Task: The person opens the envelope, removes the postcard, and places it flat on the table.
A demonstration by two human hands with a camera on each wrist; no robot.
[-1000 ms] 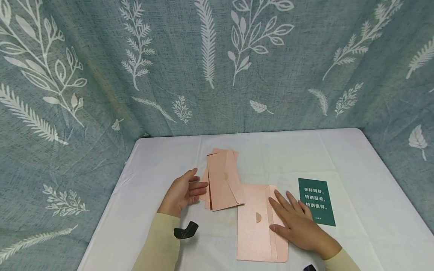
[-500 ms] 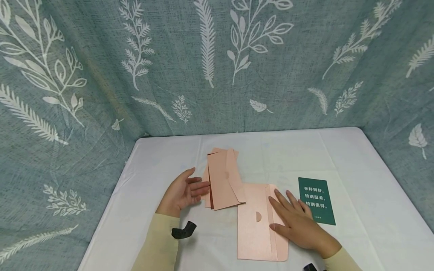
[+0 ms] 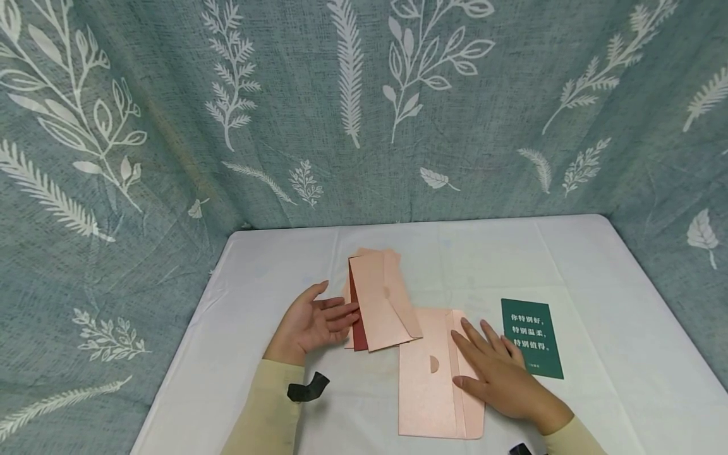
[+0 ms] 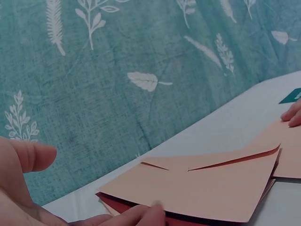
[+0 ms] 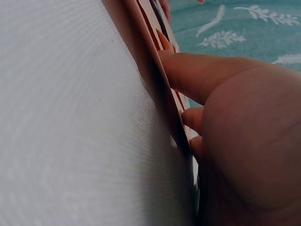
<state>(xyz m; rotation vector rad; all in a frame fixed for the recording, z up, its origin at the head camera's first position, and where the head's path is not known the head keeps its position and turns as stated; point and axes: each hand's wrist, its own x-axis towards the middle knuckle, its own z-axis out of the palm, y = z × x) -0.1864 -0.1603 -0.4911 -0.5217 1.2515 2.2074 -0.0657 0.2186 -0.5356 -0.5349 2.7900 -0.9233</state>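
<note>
The fingers [image 3: 344,309] of the left hand [image 3: 307,325], seen from the head view, are loosely extended, thumb well apart from them, the tips touching the left long edge of the upper pink rectangular paper envelope [image 3: 383,303]. That envelope lies directly to the fingers' right, atop other pink paper pieces [image 3: 395,256]; its long axis runs away from the person, the near end slanting right. Along its left edge shows a strip of dark red paper [image 3: 360,339], lining or separate sheet, I cannot tell which. Its near right corner overlaps the far left part of the lower pink paper envelope [image 3: 418,395], which has its flap along the right side. The right hand [image 3: 500,379] rests there with fingers spread, gripping nothing, beside a dark green printed card [image 3: 540,335] on the white-clothed desk [image 3: 273,265]. The left hand is clearly the nearer to the upper envelope.

The left wrist view sets the left fingertips at that envelope's raised edge, over the red strip, with the thumb lifted clear; the hand is not pinching.

In the right wrist view, the right hand's thumb and fingers meet pink paper seen edge-on; how firmly they press, I cannot tell.
</note>
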